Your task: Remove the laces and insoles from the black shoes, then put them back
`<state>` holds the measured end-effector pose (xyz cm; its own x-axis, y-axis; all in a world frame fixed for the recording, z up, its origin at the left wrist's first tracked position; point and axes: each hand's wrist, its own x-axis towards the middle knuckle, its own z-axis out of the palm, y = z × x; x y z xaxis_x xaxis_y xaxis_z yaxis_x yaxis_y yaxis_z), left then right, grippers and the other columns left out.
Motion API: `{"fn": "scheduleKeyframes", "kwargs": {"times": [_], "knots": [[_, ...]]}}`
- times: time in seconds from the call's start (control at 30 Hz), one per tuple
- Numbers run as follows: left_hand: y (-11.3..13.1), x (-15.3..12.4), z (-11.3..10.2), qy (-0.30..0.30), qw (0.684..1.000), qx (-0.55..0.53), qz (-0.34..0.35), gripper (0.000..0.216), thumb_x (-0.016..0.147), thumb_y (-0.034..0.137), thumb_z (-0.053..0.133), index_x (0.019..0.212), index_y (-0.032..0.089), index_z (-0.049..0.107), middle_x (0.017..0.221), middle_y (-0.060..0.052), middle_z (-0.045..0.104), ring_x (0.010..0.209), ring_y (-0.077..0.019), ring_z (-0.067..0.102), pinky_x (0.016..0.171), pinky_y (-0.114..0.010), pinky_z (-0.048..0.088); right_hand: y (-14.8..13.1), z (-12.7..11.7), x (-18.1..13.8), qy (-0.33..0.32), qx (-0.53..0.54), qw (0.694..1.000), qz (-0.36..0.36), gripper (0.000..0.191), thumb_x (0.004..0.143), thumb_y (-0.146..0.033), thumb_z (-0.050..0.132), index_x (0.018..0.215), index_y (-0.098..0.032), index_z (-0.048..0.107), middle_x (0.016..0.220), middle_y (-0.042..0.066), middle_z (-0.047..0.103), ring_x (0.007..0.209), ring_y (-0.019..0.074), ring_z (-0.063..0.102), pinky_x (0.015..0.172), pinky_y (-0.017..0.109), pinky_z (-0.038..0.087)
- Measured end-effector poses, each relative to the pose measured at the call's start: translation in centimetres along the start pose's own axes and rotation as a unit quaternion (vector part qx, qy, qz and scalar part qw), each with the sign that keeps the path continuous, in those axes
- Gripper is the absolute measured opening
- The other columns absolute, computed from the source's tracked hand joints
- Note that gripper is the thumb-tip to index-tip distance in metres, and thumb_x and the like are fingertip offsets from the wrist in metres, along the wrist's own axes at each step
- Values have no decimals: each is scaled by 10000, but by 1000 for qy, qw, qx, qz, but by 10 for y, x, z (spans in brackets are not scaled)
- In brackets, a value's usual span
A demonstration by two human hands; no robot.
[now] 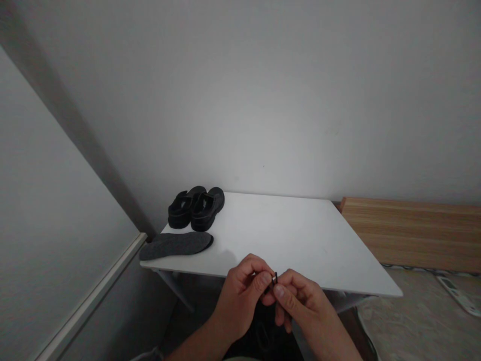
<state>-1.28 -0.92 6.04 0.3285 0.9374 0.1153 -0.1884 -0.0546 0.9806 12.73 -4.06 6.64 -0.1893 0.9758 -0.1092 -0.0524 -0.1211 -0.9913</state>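
Note:
My left hand (242, 291) and my right hand (302, 303) meet in front of the table's near edge. Each pinches a thin dark cord (276, 277) between thumb and fingertips, and short ends of it stick up between the hands. Below them a dark loop (263, 337) shows faintly against dark clothing; whether it belongs to the cord I cannot tell. A pair of black shoes (203, 213) stands side by side at the table's far left corner. Nearer to me, a grey insole (176, 245) lies flat along the left front edge, apart from both hands.
The white table (293, 230) stands against a pale wall (263, 100). On the left runs a low partition with a light ledge (93, 296). To the right are a wooden board (409, 230), a patterned bedding-like surface (409, 311) and a white remote control (458, 295).

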Motion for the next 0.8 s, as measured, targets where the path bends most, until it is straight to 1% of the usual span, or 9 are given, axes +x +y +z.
{"fn": "scheduleKeyframes", "kwargs": {"times": [0.23, 0.33, 0.43, 0.53, 0.6, 0.67, 0.7, 0.73, 0.8], "knots": [[-4, 3, -2, 15, 1000, 3, 4, 194, 811, 337, 566, 757, 160, 624, 714, 0, 535, 560, -77, 473, 540, -212, 390, -1, -1, 0, -7, -26, 1000, 0, 321, 814, -480, 544, 773, -167, 603, 690, 14, 623, 506, 71, 494, 465, 197, 387], [-3, 4, -2, -6, 1000, -7, -2, 204, 801, 350, 578, 852, 175, 671, 827, -25, 572, 626, -94, 521, 580, -224, 416, -1, -2, 1, -5, -26, 1000, -3, 316, 815, -477, 544, 768, -169, 600, 697, 13, 626, 510, 73, 498, 472, 203, 391], [-3, 7, -3, -23, 999, -12, -19, 211, 777, 353, 606, 818, 167, 697, 853, -45, 604, 704, -131, 557, 640, -250, 439, -2, -1, 4, -1, -15, 1000, -6, 312, 799, -477, 566, 763, -169, 596, 688, 10, 620, 526, 84, 515, 488, 213, 402], [-4, 10, -5, 29, 999, -15, -22, 218, 795, 352, 589, 761, 160, 687, 787, -40, 644, 736, -141, 570, 719, -268, 448, -3, -2, 7, 17, 20, 1000, -13, 286, 814, -450, 564, 751, -171, 572, 683, 3, 607, 617, 99, 555, 586, 222, 437], [-3, 11, -10, 101, 991, -87, -3, 231, 823, 371, 552, 742, 175, 643, 712, -15, 647, 745, -135, 582, 764, -274, 458, 2, -7, 9, 39, 67, 997, -11, 282, 842, -444, 527, 729, -185, 514, 599, -39, 541, 513, 66, 494, 506, 189, 397], [3, 12, -21, 152, 967, -206, 16, 204, 848, 365, 523, 747, 196, 577, 551, 45, 564, 599, -92, 557, 669, -230, 480, 17, -19, 12, 57, 113, 992, 10, 296, 860, -461, 485, 718, -204, 440, 527, -91, 408, 373, 30, 310, 374, 165, 252], [8, 11, -28, 162, 951, -261, 28, 174, 858, 345, 515, 764, 203, 550, 483, 74, 490, 492, -67, 502, 562, -182, 461, 30, -27, 13, 58, 118, 991, 32, 302, 862, -478, 465, 725, -213, 415, 520, -107, 342, 350, 27, 210, 346, 170, 170], [15, 10, -36, 165, 937, -305, 42, 135, 866, 313, 510, 785, 206, 532, 439, 95, 414, 403, -48, 422, 452, -138, 399, 48, -36, 14, 58, 104, 991, 57, 312, 863, -501, 442, 734, -220, 397, 534, -110, 304, 359, 30, 171, 346, 174, 143], [31, 4, -55, 164, 911, -368, 86, 104, 892, 243, 467, 814, 198, 518, 428, 103, 351, 331, -35, 311, 321, -116, 247, 92, -54, 16, 26, -42, 988, 143, 345, 872, -561, 338, 787, -235, 411, 537, -107, 277, 367, 47, 159, 345, 184, 149]]}}
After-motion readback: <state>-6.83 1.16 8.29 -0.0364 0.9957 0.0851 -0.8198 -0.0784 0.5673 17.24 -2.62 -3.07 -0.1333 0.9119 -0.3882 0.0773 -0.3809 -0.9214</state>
